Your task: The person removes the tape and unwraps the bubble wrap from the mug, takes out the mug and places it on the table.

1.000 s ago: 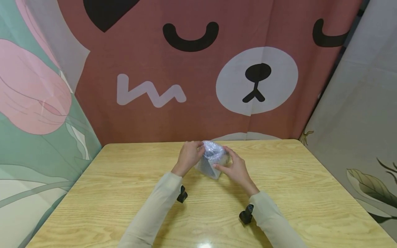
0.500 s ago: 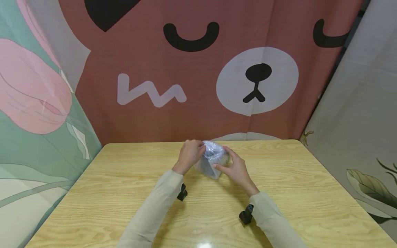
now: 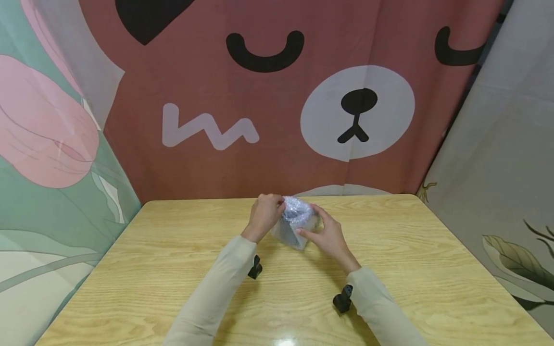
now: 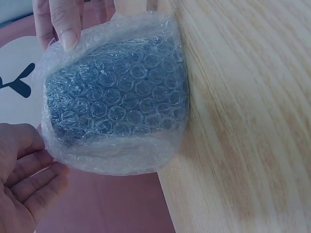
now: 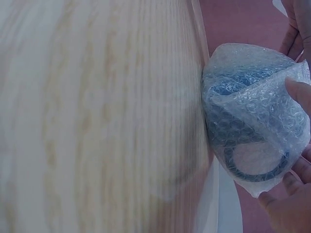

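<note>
A mug-shaped thing in clear bubble wrap (image 3: 296,218) stands on the table near its far edge. Through the wrap a dark blue-grey body shows in the left wrist view, and a ring-like handle (image 5: 257,167) in the right wrist view. My left hand (image 3: 265,217) pinches the wrap's upper left edge with curled fingers. On the other side, my right hand (image 3: 326,235) holds the wrapped mug between its thumb, at the near face, and its fingers. The left hand (image 4: 26,177) hides none of the wrap's broad face in the left wrist view.
A light wood-grain table (image 3: 182,269) stretches under both forearms. Behind it hangs a brown cloth (image 3: 207,168) with a bear's face, with patterned cloths at either side. A small black camera (image 3: 343,299) is fixed at each wrist.
My left hand and wrist have risen slightly, still at the wrap's upper edge. The right hand and the wrapped mug have hardly moved.
</note>
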The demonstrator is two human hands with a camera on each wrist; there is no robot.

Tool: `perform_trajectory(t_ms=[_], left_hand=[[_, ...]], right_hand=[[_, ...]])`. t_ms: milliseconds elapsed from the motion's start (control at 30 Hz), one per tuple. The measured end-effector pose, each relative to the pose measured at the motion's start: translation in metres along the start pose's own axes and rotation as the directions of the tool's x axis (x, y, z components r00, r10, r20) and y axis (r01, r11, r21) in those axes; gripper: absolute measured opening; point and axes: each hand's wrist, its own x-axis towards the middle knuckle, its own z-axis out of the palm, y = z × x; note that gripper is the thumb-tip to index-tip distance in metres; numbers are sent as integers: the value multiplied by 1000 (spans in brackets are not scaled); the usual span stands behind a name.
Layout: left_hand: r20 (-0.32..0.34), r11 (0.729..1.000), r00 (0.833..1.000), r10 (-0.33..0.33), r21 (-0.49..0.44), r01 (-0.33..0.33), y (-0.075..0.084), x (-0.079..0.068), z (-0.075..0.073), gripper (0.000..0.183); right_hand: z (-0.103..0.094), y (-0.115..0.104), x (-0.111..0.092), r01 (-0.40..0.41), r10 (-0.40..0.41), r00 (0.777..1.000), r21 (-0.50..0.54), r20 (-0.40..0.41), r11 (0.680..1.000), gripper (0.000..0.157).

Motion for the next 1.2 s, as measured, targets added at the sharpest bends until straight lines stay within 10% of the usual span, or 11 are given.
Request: perform_trajectory(t_ms=[600,1200], left_hand=[[-27,999,1000,-14,-29,13,0,-1,4,9],[-216,972,968,130,-164,-167,-10,-2,16,5]], right_hand=[[-1,-1,-1,15,-15,1000,-4,1,1000,83],[0,0,-1,26,-26,1000,-9,-9,1000,83]])
